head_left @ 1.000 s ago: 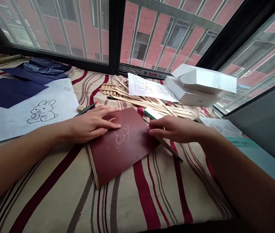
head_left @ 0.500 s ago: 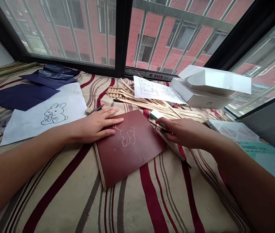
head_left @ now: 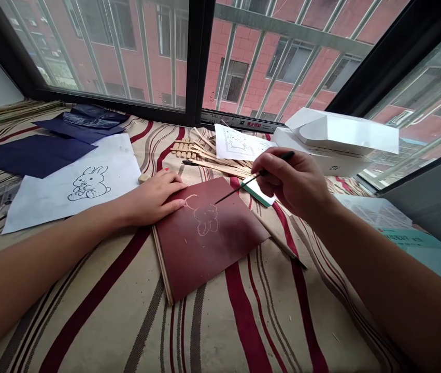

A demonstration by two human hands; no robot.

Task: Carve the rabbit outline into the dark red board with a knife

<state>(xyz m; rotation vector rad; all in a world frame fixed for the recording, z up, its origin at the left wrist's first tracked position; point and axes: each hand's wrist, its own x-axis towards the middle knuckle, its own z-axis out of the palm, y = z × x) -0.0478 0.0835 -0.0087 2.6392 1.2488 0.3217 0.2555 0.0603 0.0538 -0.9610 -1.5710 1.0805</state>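
A dark red wooden board (head_left: 204, 264) lies at an angle on the striped cloth. Pale carved lines on it form a small animal outline (head_left: 207, 220). My left hand (head_left: 158, 199) lies with fingers outstretched across the board's upper left corner. In my closed right hand (head_left: 292, 178) is a slim needle file (head_left: 239, 189) with a black handle. Its tip points down at the top right of the outline; whether it touches the wood I cannot tell. A wooden-handled tool with a dark tip (head_left: 278, 239) lies along the board's right edge. Behind it is a green and white block (head_left: 259, 194).
Left of the board lies a sheet with a rabbit drawing (head_left: 99, 207), partly under dark blue sheets (head_left: 29, 155). Thin wooden strips (head_left: 212, 155) are heaped behind, topped by another drawing sheet (head_left: 239, 144). A white box (head_left: 340, 153) stands by the window; a teal package (head_left: 430, 254) lies right.
My right hand has lifted from the board's right edge with the file and swung its tip over the carving. My left hand has drawn back slightly toward the corner.
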